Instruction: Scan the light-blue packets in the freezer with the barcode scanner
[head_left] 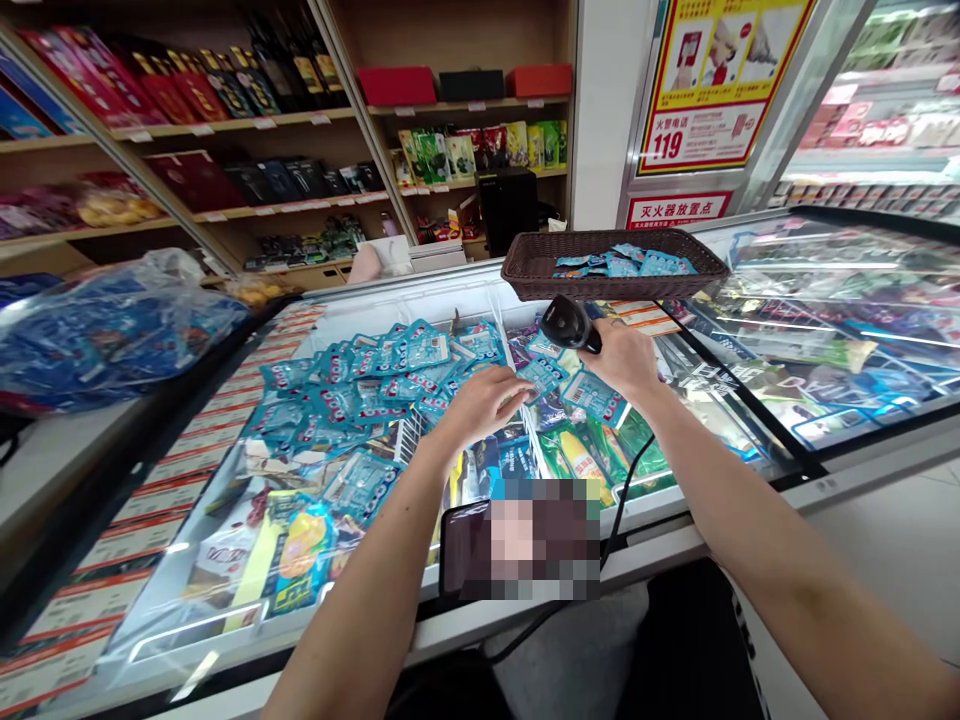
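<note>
Over the middle of the glass-topped freezer, my left hand (487, 403) has its fingers bent and its tips together at the left edge of a small blue packet (543, 377). My right hand (624, 358) is wrapped round the handle of a black barcode scanner (568, 325), whose head points left. A cable runs down from near my right wrist. More blue packets (352, 375) lie heaped on the glass to the left. Another blue packet (594, 396) rests below the scanner. A phone (463, 550) lies at the near edge, its screen partly blurred out.
A brown woven basket (615, 285) with several blue packets stands at the freezer's far edge. At left is a clear plastic bag (112, 330) of blue goods. Price labels (161, 510) line the freezer's left side. Stocked shelves (292, 205) stand behind.
</note>
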